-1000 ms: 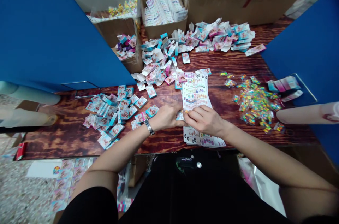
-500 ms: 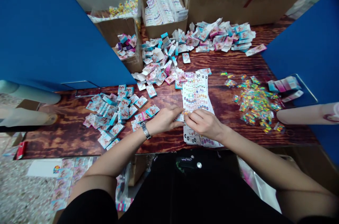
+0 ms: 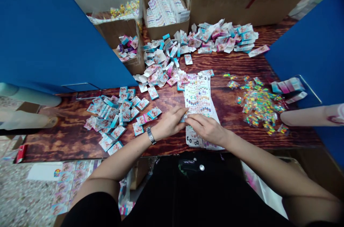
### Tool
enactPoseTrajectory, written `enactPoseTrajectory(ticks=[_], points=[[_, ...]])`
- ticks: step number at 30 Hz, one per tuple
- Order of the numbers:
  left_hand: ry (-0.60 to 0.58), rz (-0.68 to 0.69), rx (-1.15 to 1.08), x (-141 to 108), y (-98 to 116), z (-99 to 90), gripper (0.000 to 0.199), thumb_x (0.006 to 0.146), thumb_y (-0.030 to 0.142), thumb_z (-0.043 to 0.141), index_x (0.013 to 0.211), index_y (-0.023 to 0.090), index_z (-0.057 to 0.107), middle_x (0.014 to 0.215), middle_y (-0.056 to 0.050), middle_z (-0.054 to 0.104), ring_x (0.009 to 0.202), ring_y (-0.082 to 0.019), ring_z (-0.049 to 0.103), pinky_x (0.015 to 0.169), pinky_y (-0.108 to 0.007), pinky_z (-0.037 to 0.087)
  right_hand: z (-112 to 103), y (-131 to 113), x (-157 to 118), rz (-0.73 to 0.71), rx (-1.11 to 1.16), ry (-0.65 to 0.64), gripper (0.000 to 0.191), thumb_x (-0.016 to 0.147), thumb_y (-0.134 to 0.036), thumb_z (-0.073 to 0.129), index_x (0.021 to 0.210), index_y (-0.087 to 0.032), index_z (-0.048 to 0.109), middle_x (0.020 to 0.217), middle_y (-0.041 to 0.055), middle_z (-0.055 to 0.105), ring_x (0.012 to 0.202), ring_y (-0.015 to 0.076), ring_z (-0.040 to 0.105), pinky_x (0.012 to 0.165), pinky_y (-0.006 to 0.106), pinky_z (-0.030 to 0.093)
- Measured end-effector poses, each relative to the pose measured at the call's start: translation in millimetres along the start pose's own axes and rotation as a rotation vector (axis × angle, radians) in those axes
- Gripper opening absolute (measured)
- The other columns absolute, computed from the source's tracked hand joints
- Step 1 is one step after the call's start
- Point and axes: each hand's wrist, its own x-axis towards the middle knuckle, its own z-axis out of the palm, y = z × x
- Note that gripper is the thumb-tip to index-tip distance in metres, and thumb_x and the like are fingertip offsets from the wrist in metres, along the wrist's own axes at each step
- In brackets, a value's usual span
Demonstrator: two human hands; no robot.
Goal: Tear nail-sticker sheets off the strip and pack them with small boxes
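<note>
Close together over the front middle of the table, my left hand (image 3: 170, 124) and my right hand (image 3: 205, 127) meet around a small printed box (image 3: 184, 117). My left fingers are wrapped round the box, which they mostly cover. The right fingertips press at its right end; any small item between them is hidden. Under the right hand lie sheets of printed stickers (image 3: 199, 94) in a stack. Left of my hands is a pile of small closed boxes (image 3: 118, 114) in blue and pink. To the right lies a heap of little clear packets with bright yellow-green contents (image 3: 260, 103).
Open-flapped small boxes (image 3: 161, 60) spread across the back of the table. Behind them stand a carton of sticker sheets (image 3: 168, 28), a large cardboard carton (image 3: 242, 5) and a smaller carton (image 3: 131, 60). Blue panels (image 3: 40, 33) flank both sides.
The right fingers have flattened and shifted slightly down against the box's end. An orange-yellow bit at the fingertips is now mostly hidden. The left hand stays around the box.
</note>
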Motion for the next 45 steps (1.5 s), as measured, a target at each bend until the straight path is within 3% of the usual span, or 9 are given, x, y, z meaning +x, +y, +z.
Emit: enactPoseTrajectory(ticks=[7, 11, 20, 24, 26, 28, 33, 38, 45], points=[[0.137, -0.007, -0.079, -3, -2, 12.9, 0.044, 0.091, 0.032, 0.056, 0.131, 0.017, 0.044, 0.121, -0.012, 0.058, 0.113, -0.022, 0.056, 0.096, -0.040, 0.049, 2, 4, -6, -0.010, 0.106, 0.074, 0.033, 0.088, -0.010, 0.050, 0.121, -0.015, 0.053, 0.110, 0.0121, 0.065, 0.108, 0.0222, 0.063, 0.092, 0.040, 0.056], [0.194, 0.017, -0.084, -3, 3, 16.7, 0.044, 0.091, 0.029, 0.057, 0.132, 0.019, 0.043, 0.120, -0.012, 0.058, 0.111, -0.022, 0.057, 0.095, -0.040, 0.049, 4, 7, -6, 0.161, 0.209, 0.156, 0.026, 0.090, -0.012, 0.053, 0.114, -0.021, 0.057, 0.102, 0.0076, 0.068, 0.110, 0.0229, 0.060, 0.091, 0.042, 0.055], [0.200, 0.044, -0.140, -7, 8, 22.5, 0.042, 0.091, 0.025, 0.057, 0.130, 0.022, 0.044, 0.117, -0.009, 0.059, 0.107, -0.021, 0.057, 0.091, -0.038, 0.049, -4, 9, 0, 0.385, 0.374, 0.051, 0.011, 0.091, -0.021, 0.055, 0.100, -0.023, 0.060, 0.105, 0.0074, 0.062, 0.113, 0.0235, 0.057, 0.092, 0.041, 0.051], [0.253, 0.032, -0.140, -7, 11, 27.6, 0.041, 0.090, 0.023, 0.058, 0.128, 0.021, 0.044, 0.114, -0.010, 0.059, 0.106, -0.021, 0.057, 0.090, -0.038, 0.049, 8, 2, -4, 0.580, 0.358, 0.175, 0.029, 0.087, -0.027, 0.061, 0.115, -0.022, 0.054, 0.110, 0.0097, 0.058, 0.104, 0.0238, 0.059, 0.090, 0.042, 0.051], [0.267, 0.045, -0.122, -7, 11, 31.0, 0.036, 0.090, 0.022, 0.056, 0.125, 0.020, 0.046, 0.112, -0.010, 0.059, 0.106, -0.022, 0.057, 0.090, -0.038, 0.049, 15, -4, -6, 0.714, 0.421, 0.221, 0.041, 0.085, -0.031, 0.065, 0.122, -0.022, 0.050, 0.106, 0.0083, 0.060, 0.094, 0.0219, 0.062, 0.082, 0.039, 0.054], [0.269, 0.065, -0.088, -7, 11, 34.4, 0.032, 0.090, 0.020, 0.054, 0.121, 0.019, 0.048, 0.113, -0.011, 0.058, 0.109, -0.022, 0.056, 0.092, -0.040, 0.049, 19, -11, -8, 0.795, 0.489, 0.256, 0.041, 0.086, -0.030, 0.063, 0.124, -0.023, 0.049, 0.098, 0.0048, 0.064, 0.085, 0.0190, 0.064, 0.078, 0.036, 0.055], [0.304, 0.065, 0.035, -9, 10, 39.7, 0.034, 0.090, 0.016, 0.050, 0.124, 0.017, 0.046, 0.119, -0.013, 0.057, 0.115, -0.024, 0.054, 0.096, -0.041, 0.048, 23, -23, -7, 0.842, 0.662, 0.348, 0.024, 0.088, -0.031, 0.060, 0.112, -0.024, 0.057, 0.101, 0.0040, 0.068, 0.091, 0.0179, 0.066, 0.085, 0.035, 0.054], [0.352, 0.012, 0.099, -12, 8, 46.6, 0.048, 0.089, 0.019, 0.053, 0.134, 0.016, 0.038, 0.120, -0.014, 0.059, 0.112, -0.024, 0.058, 0.095, -0.041, 0.049, 30, -19, -3, 0.955, 0.969, 0.414, 0.018, 0.085, -0.035, 0.065, 0.097, -0.023, 0.062, 0.092, 0.0025, 0.068, 0.086, 0.0168, 0.066, 0.080, 0.032, 0.055], [0.357, 0.004, 0.152, -14, 7, 54.8, 0.056, 0.090, 0.019, 0.053, 0.141, 0.012, 0.032, 0.125, -0.017, 0.058, 0.115, -0.025, 0.057, 0.096, -0.040, 0.050, 34, -16, 2, 0.991, 0.906, 0.406, 0.014, 0.081, -0.030, 0.067, 0.091, -0.021, 0.064, 0.087, 0.0021, 0.068, 0.080, 0.0163, 0.066, 0.076, 0.031, 0.056]])
